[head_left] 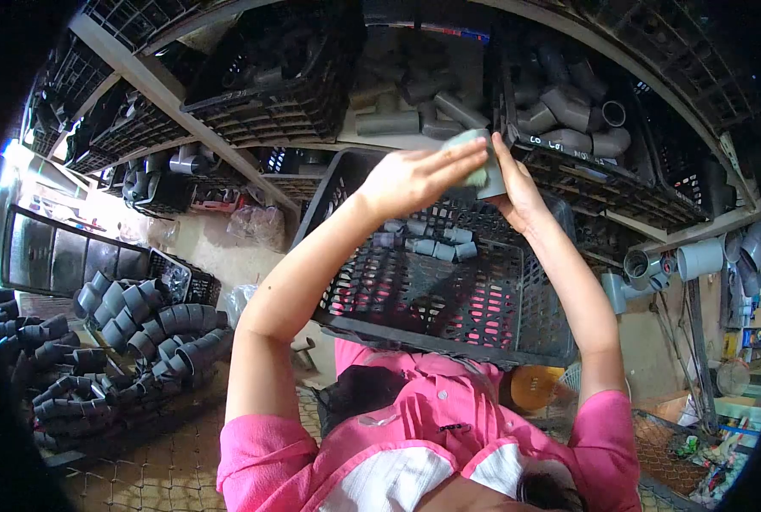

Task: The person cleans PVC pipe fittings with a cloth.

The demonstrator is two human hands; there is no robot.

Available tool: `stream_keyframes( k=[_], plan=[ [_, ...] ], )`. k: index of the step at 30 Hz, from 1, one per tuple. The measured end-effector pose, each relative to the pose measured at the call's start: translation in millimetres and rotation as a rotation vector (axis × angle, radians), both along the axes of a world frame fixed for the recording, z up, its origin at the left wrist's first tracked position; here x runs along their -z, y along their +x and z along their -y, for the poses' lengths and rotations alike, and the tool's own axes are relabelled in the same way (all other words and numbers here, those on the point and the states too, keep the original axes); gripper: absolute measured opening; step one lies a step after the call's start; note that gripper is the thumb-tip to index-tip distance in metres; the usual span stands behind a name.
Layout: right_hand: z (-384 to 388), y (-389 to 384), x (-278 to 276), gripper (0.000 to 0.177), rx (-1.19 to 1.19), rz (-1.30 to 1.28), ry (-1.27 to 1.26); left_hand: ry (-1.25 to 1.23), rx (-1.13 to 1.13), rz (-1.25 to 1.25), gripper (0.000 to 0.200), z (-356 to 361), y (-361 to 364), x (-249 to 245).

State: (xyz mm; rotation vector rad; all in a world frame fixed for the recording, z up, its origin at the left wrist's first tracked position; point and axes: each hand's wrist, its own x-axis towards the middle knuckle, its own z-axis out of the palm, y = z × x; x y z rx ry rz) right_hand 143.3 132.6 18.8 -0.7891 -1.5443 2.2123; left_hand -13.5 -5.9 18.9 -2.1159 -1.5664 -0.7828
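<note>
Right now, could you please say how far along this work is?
Small grey pipe fittings lie in the black crate, perhaps done. A larger fitting is between the left hand and right hand; that piece seems left to finish. Further work is unclear.

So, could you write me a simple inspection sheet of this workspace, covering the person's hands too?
Surface: black crate with an openwork bottom, below the hands.
Job's things: grey fitting and a blurred greenish thing between the hands; small grey fittings inside the crate.
Clutter: large heap of dark fittings at left; orange round item by the crate.
Grippers: bare hands; right hand holds the fitting, left hand lies over the greenish thing, its grip unclear.
Cables: nothing seen.
Surroundings: shelves with more crates and loose pipe fittings; plastic bag at left.
</note>
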Motion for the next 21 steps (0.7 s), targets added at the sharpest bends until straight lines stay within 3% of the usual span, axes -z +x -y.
stream_keyframes(
  k=[4,8,12,13,17,20,21],
  plan=[
    [-10,5,9,0.066,-0.072,-0.031,0.023,0.065,0.188,-0.069,0.067,-1,21,-6],
    [-8,5,1,0.065,0.022,0.049,0.058,0.021,0.06,-0.01,0.068,-6,11,-2],
    [-11,3,7,0.067,-0.023,0.018,-0.011,0.078,-0.009,0.164,0.069,-9,16,9],
    [-10,3,7,0.067,-0.035,0.001,-0.01,-0.003,0.023,0.175,0.068,-6,21,9],
    [-10,6,-2,0.065,-0.075,-0.036,-0.007,0.058,0.242,-0.003,0.065,-5,35,5],
    [-14,7,-3,0.059,-0.163,-0.101,-0.049,0.022,0.179,-0.027,0.067,-6,24,-2],
    [-8,6,-5,0.054,-0.063,-0.08,0.002,-0.06,0.105,0.019,0.07,-4,19,-2]
  ],
)
